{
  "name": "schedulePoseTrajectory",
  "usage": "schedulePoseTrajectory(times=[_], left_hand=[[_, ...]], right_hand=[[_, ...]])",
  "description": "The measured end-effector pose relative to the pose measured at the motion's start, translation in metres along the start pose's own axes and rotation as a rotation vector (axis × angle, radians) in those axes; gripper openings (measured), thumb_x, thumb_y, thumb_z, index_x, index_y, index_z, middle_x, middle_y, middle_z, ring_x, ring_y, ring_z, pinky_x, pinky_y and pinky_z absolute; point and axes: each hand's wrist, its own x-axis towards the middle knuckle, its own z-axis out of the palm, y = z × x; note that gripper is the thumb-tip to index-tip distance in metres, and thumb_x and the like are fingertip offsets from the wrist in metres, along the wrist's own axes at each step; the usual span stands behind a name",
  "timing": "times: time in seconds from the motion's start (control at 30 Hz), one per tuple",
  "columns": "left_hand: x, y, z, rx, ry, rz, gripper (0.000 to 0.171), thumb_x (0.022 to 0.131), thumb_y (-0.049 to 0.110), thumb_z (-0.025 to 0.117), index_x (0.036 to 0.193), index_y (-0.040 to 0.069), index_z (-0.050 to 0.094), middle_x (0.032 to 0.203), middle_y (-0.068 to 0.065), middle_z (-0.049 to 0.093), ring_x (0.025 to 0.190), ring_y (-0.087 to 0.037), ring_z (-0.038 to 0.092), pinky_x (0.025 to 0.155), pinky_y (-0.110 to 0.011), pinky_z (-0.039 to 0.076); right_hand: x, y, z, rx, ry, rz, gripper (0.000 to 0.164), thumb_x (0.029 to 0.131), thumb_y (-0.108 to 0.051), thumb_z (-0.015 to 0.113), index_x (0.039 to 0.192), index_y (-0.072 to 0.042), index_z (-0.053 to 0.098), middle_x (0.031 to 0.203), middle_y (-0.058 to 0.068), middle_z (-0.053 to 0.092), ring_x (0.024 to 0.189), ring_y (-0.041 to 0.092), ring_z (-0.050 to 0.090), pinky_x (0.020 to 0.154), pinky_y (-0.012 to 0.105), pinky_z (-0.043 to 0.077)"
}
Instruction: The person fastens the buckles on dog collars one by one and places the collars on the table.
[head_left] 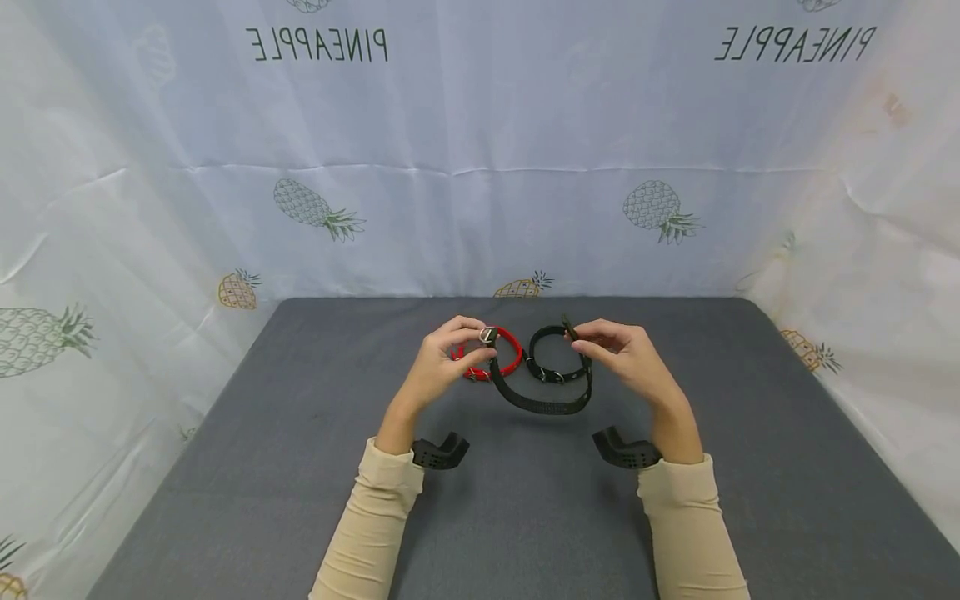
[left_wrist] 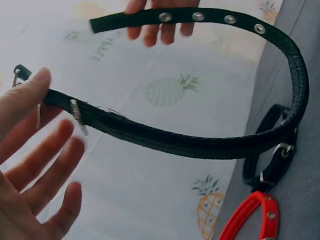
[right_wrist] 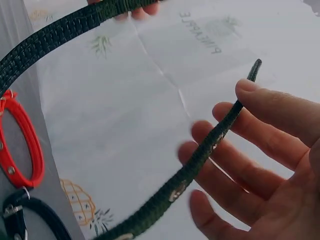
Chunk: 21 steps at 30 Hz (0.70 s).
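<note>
Between my two hands a black collar (head_left: 542, 406) hangs in a U-shaped curve, unbuckled. My left hand (head_left: 442, 357) pinches its buckle end between thumb and index finger; the metal buckle (left_wrist: 18, 75) and a metal ring (left_wrist: 77, 116) show there. The other fingers of that hand are spread apart. My right hand (head_left: 618, 354) pinches the plain tip of the strap with thumb and finger. Metal-rimmed eyelets (left_wrist: 198, 16) run along that end. Behind the held collar, a red collar (head_left: 514, 343) and a second black collar (head_left: 542, 333) lie on the table as closed loops.
A grey-covered table (head_left: 300, 500) spreads under both arms. White curtains (head_left: 480, 125) printed with pineapples stand behind it and on both sides. A black wrist mount (head_left: 442, 451) sits on the left wrist, and another black mount (head_left: 627, 450) on the right.
</note>
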Motion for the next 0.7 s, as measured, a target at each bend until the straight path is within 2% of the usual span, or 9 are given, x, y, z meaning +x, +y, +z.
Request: schedulePoseTrajectory(times=[0.1, 0.17, 0.27, 0.33, 0.4, 0.5, 0.57, 0.67, 0.7], left_hand=[[0.000, 0.002, 0.005, -0.053, -0.038, -0.036, 0.020, 0.084, 0.000, 0.070, 0.104, -0.001, 0.072, 0.108, -0.020, 0.069, 0.098, -0.002, 0.061, 0.082, -0.025, 0.054], [0.000, 0.003, 0.008, -0.109, -0.062, -0.065, 0.021, 0.087, 0.000, 0.067, 0.107, -0.003, 0.070, 0.107, -0.023, 0.069, 0.095, -0.002, 0.065, 0.081, -0.026, 0.056], [-0.001, 0.003, 0.012, -0.199, -0.071, -0.077, 0.027, 0.091, 0.010, 0.065, 0.112, -0.007, 0.066, 0.103, -0.026, 0.069, 0.089, -0.003, 0.069, 0.077, -0.024, 0.057], [-0.001, 0.003, 0.015, -0.276, -0.069, -0.072, 0.037, 0.092, 0.020, 0.065, 0.114, -0.010, 0.062, 0.100, -0.020, 0.071, 0.088, -0.005, 0.071, 0.077, -0.023, 0.058], [-0.001, 0.004, 0.018, -0.354, -0.076, -0.051, 0.049, 0.091, 0.030, 0.064, 0.116, -0.012, 0.058, 0.097, -0.008, 0.071, 0.085, -0.005, 0.070, 0.076, -0.024, 0.058], [0.000, 0.006, 0.022, -0.453, -0.114, -0.028, 0.053, 0.092, 0.036, 0.061, 0.119, -0.009, 0.051, 0.094, 0.009, 0.067, 0.078, -0.006, 0.066, 0.071, -0.024, 0.057], [0.001, 0.006, 0.025, -0.501, -0.144, -0.017, 0.046, 0.094, 0.036, 0.058, 0.119, -0.002, 0.047, 0.093, 0.004, 0.067, 0.072, -0.009, 0.060, 0.067, -0.024, 0.053], [0.001, 0.007, 0.028, -0.529, -0.181, -0.014, 0.041, 0.096, 0.038, 0.053, 0.117, 0.005, 0.040, 0.092, -0.019, 0.064, 0.067, -0.009, 0.051, 0.065, -0.021, 0.045], [0.002, 0.007, 0.029, -0.528, -0.194, -0.012, 0.041, 0.098, 0.038, 0.051, 0.117, 0.005, 0.037, 0.092, -0.027, 0.061, 0.066, -0.009, 0.049, 0.065, -0.022, 0.044]], right_hand=[[0.002, -0.003, 0.005, 0.062, -0.067, 0.023, 0.024, 0.093, -0.008, 0.062, 0.111, 0.007, 0.066, 0.094, -0.027, 0.067, 0.088, -0.008, 0.065, 0.080, 0.013, 0.053], [0.003, -0.004, 0.008, 0.080, -0.095, 0.016, 0.024, 0.093, -0.007, 0.061, 0.112, 0.008, 0.065, 0.090, -0.026, 0.067, 0.085, -0.006, 0.065, 0.079, 0.015, 0.053], [0.004, -0.007, 0.013, 0.085, -0.111, 0.009, 0.023, 0.093, -0.006, 0.061, 0.111, 0.008, 0.065, 0.084, -0.022, 0.065, 0.078, -0.003, 0.064, 0.076, 0.018, 0.053], [0.004, -0.010, 0.015, 0.084, -0.106, 0.011, 0.023, 0.094, -0.006, 0.060, 0.112, 0.008, 0.065, 0.082, -0.021, 0.064, 0.076, -0.002, 0.063, 0.075, 0.020, 0.053], [0.004, -0.013, 0.017, 0.087, -0.100, 0.026, 0.025, 0.094, -0.008, 0.060, 0.114, 0.007, 0.065, 0.082, -0.021, 0.064, 0.076, -0.002, 0.063, 0.074, 0.020, 0.054], [0.003, -0.015, 0.019, 0.084, -0.086, 0.037, 0.026, 0.095, -0.009, 0.060, 0.115, 0.006, 0.065, 0.083, -0.020, 0.063, 0.074, -0.001, 0.062, 0.071, 0.022, 0.054], [0.003, -0.016, 0.020, 0.091, -0.081, 0.031, 0.026, 0.095, -0.009, 0.060, 0.115, 0.006, 0.065, 0.082, -0.018, 0.061, 0.071, 0.000, 0.059, 0.068, 0.024, 0.052], [0.003, -0.017, 0.021, 0.103, -0.079, 0.000, 0.025, 0.095, -0.008, 0.059, 0.114, 0.006, 0.065, 0.081, -0.015, 0.059, 0.068, 0.003, 0.055, 0.064, 0.026, 0.050], [0.002, -0.017, 0.021, 0.109, -0.079, -0.010, 0.024, 0.095, -0.007, 0.059, 0.114, 0.006, 0.065, 0.082, -0.014, 0.059, 0.067, 0.004, 0.055, 0.064, 0.025, 0.049]])
